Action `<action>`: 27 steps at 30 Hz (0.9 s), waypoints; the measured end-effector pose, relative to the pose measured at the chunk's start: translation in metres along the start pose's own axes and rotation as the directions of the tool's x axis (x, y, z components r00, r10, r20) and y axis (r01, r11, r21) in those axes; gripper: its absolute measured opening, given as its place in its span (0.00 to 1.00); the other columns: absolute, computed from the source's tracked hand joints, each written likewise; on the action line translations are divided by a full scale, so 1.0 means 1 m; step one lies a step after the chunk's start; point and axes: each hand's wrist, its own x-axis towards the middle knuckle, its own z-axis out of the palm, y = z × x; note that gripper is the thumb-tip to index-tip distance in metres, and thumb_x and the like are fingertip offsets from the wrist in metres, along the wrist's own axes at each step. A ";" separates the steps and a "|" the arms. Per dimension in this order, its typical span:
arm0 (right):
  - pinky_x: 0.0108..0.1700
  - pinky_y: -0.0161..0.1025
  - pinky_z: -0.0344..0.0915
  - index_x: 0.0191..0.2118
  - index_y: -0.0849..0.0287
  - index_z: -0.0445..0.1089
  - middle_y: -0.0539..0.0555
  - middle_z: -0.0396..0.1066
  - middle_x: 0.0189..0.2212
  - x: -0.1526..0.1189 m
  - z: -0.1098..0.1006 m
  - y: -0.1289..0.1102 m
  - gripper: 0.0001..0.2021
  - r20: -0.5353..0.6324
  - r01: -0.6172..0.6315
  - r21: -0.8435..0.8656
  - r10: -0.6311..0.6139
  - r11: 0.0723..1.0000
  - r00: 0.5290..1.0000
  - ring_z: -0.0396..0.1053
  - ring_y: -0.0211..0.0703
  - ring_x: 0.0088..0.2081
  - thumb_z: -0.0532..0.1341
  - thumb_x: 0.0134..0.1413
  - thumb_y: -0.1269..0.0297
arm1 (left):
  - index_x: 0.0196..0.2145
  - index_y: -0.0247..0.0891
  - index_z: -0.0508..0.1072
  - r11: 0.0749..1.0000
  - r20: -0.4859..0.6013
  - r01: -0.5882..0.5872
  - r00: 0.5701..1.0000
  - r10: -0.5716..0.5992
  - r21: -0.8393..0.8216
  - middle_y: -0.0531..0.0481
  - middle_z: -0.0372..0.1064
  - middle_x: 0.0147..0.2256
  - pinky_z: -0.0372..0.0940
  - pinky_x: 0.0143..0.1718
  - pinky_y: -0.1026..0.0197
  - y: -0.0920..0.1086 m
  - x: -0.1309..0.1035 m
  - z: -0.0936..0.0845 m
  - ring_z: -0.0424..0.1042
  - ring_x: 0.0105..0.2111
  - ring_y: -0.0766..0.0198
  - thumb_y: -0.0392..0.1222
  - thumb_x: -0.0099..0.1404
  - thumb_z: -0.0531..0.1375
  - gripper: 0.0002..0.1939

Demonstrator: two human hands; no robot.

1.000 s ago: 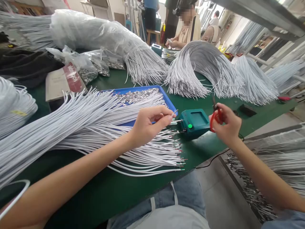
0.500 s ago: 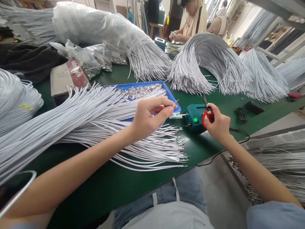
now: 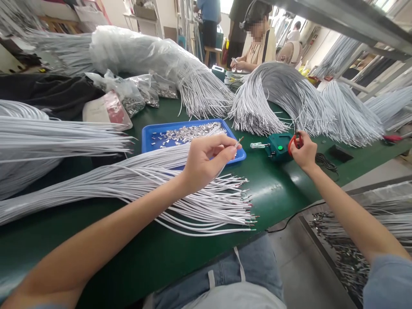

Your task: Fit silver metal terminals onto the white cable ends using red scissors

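My left hand [image 3: 209, 163] is closed in a pinch on a white cable [image 3: 238, 142], whose stripped end pokes out past the fingertips. Several loose white cables [image 3: 206, 210] lie fanned out on the table beneath that wrist. My right hand [image 3: 305, 153] grips red-handled scissors [image 3: 292, 145], their blades mostly hidden against the cables behind. Right beside the scissors stands a small green machine [image 3: 273, 146] with a green button, a pale clip-like part jutting from its left side. A blue tray [image 3: 146, 143] of small metal terminals [image 3: 185, 132] lies behind my left hand.
Arched bundles of grey cable [image 3: 283, 81] and a plastic-wrapped bundle [image 3: 138, 51] line the back of the green table [image 3: 206, 253]. Another bundle [image 3: 64, 137] juts in from the left. A black cord [image 3: 296, 210] crosses the front edge. Across the table sits a person [image 3: 257, 43].
The cable bundle that covered part of the tray has shifted left, baring more of the tray. The green machine and my right hand with the scissors are farther right. My left hand keeps its pinch.
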 end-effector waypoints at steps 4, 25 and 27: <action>0.32 0.45 0.68 0.49 0.56 0.55 0.57 0.73 0.31 -0.005 -0.007 -0.076 0.18 -0.235 0.125 0.469 -0.013 0.874 0.972 0.73 0.49 0.31 0.54 0.52 0.62 | 0.29 0.35 0.76 1.000 -0.037 0.020 0.999 -0.021 -0.016 0.51 0.71 0.25 0.62 0.19 0.70 0.001 0.001 -0.005 0.66 0.21 0.73 0.36 0.61 0.59 0.06; 0.28 0.33 0.66 0.40 0.53 0.61 0.48 0.77 0.32 -0.025 -0.019 -0.240 0.13 0.291 -0.291 0.956 -0.266 0.039 0.919 0.72 0.34 0.29 0.66 0.52 0.68 | 0.26 0.33 0.74 0.952 -0.139 0.261 0.949 -0.283 -0.158 0.55 0.61 0.20 0.52 0.17 0.72 0.009 0.008 -0.033 0.57 0.16 0.77 0.42 0.63 0.62 0.11; 0.30 0.33 0.67 0.40 0.53 0.62 0.48 0.77 0.33 -0.024 -0.021 -0.240 0.13 0.290 -0.286 0.957 -0.270 0.055 0.918 0.73 0.34 0.30 0.66 0.52 0.70 | 0.25 0.33 0.73 0.944 -0.134 0.288 0.941 -0.310 -0.159 0.55 0.60 0.19 0.50 0.17 0.72 0.007 0.008 -0.034 0.55 0.16 0.77 0.44 0.63 0.62 0.13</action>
